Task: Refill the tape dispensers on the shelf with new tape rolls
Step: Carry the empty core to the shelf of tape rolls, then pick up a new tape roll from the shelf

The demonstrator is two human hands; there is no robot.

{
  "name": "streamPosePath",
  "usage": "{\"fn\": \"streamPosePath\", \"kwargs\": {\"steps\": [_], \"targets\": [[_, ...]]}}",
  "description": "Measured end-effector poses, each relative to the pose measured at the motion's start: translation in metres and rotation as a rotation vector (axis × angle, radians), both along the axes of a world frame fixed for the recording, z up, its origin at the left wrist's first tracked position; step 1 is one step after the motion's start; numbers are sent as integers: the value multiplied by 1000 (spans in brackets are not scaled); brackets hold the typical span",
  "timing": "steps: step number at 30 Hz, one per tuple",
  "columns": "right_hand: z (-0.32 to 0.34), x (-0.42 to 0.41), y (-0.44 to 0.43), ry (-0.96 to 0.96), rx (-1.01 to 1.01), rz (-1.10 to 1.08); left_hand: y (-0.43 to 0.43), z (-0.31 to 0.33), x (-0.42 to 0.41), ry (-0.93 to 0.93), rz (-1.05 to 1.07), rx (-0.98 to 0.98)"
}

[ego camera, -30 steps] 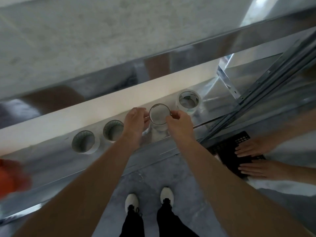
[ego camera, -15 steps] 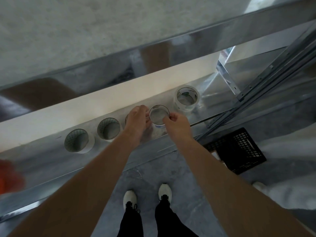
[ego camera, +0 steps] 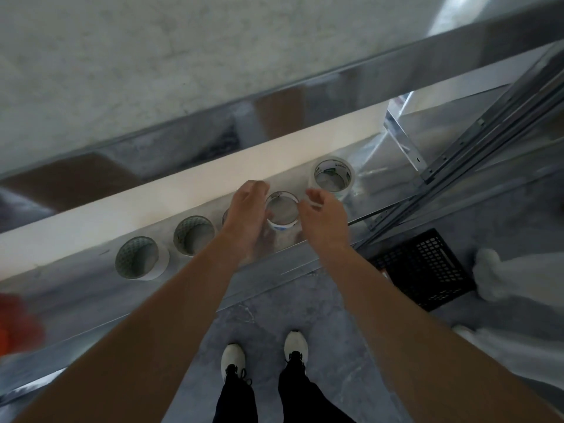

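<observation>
A thin, nearly bare tape roll (ego camera: 282,222) stands upright on the metal shelf (ego camera: 91,303), white with blue print low on its wall. My left hand (ego camera: 245,210) curls against its left side, thumb on the wall. My right hand (ego camera: 323,216) pinches its right rim with curled fingers, slightly blurred. A full white tape roll (ego camera: 334,166) sits just right of it. Two patterned-core rolls (ego camera: 140,261) (ego camera: 193,235) stand to the left. Another roll (ego camera: 225,215) is mostly hidden behind my left hand. No dispenser is clearly in view.
A blurred orange object (ego camera: 16,325) lies at the shelf's left end. A black plastic crate (ego camera: 427,270) sits on the floor at the right, beside white fabric (ego camera: 500,279). Steel shelf uprights (ego camera: 476,141) slant at the right. My feet stand below the shelf edge.
The view has shifted slightly, so the rolls sit higher in frame. Another person's hands at the crate, seen one second ago, are gone. My fingers have loosened a little around the thin roll.
</observation>
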State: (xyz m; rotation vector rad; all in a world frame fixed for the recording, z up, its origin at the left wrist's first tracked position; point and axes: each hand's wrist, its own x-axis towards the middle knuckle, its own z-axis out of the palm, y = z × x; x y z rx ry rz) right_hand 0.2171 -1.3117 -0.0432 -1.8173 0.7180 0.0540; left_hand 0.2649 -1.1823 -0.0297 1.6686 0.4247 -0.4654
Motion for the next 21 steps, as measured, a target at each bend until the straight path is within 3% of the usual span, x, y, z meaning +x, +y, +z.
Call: {"fn": "streamPosePath", "kwargs": {"steps": [7,12,21], "targets": [[15,26,-34,-129,-253,-49,-35,13,22,-11,-33,-41],[2,36,-56,-52,-308,-34,-62,8,30,120,-39,-164],[-13,34,-72,83,-119,-59,-87,-7,26,174,-11,-251]]}}
